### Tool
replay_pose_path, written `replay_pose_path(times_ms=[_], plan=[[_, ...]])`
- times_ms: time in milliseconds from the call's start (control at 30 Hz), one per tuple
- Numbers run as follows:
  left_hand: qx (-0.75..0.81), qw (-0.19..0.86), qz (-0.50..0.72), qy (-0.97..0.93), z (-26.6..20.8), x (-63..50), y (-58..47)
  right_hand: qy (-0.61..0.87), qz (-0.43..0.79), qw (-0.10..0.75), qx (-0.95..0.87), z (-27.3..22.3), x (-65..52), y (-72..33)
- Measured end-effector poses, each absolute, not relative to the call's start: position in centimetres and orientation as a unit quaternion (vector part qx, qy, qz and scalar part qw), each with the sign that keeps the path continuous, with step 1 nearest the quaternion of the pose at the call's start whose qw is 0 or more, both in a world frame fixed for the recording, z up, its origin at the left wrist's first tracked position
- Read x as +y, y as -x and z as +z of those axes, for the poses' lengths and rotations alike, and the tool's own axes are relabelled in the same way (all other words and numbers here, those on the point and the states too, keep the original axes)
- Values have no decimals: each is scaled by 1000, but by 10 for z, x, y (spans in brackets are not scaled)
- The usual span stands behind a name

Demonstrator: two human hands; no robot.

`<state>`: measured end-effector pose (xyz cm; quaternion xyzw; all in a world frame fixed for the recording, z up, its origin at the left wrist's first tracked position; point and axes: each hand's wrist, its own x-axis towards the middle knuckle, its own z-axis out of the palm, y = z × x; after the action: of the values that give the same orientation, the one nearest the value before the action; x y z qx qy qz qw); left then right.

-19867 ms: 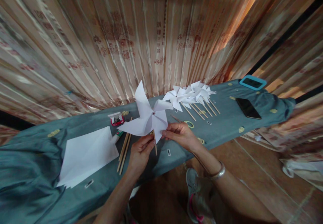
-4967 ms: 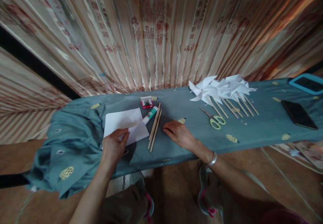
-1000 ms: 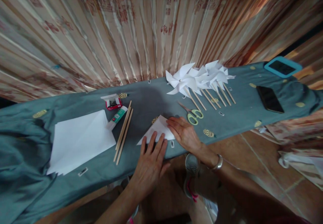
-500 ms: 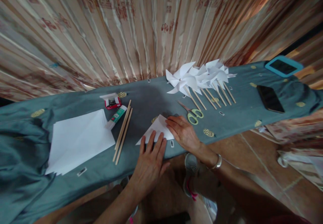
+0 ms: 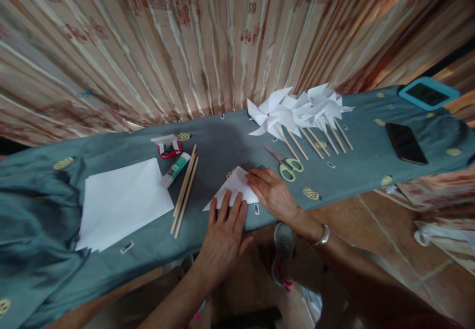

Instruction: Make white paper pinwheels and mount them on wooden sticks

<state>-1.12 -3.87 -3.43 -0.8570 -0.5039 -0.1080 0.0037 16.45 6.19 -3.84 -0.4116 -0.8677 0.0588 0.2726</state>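
Likely creasing white folded-paper triangle [image 5: 234, 180] | left hand [image 5: 224, 235] atop, fingers apart | right hand [image 5: 273, 194] on right edge, pinch unclear | next needs: even pressure

Matt white paper in the folded sheet [image 5: 237, 183] at clock centre, matt paper stack [image 5: 126, 200] at nine, smooth bare-wood sticks [image 5: 186, 197] nearer at nine, scissors [image 5: 286, 168] with metal blades and plastic-looking handles at two, glossy phone [image 5: 406, 142] toward three, shiny metal bangle [image 5: 324, 235] at four, matt cloth [image 5: 237, 131] beneath.
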Motion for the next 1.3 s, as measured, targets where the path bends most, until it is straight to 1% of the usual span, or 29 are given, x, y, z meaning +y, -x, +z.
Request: replay_pose_path(times_ms=[233,467,567,833,1000,1300], plan=[[-503,11,-92,860,-34,-40,11,394,35,279,-875,-40,63,-165],[-495,11,-98,863,-35,-40,12,396,27,244,-885,-38,63,-165],[-490,12,-100,866,-37,-39,12,390,19,242,-888,-38,63,-165],[-495,-1,-89,865,-35,-41,12,395,32,203,-895,-37,64,-164],[-495,-15,-95,864,-35,-41,12,390,11,206,-897,-38,65,-165],[-496,-34,-67,865,-31,-40,10,396,36,187,-898,-30,58,-164]])
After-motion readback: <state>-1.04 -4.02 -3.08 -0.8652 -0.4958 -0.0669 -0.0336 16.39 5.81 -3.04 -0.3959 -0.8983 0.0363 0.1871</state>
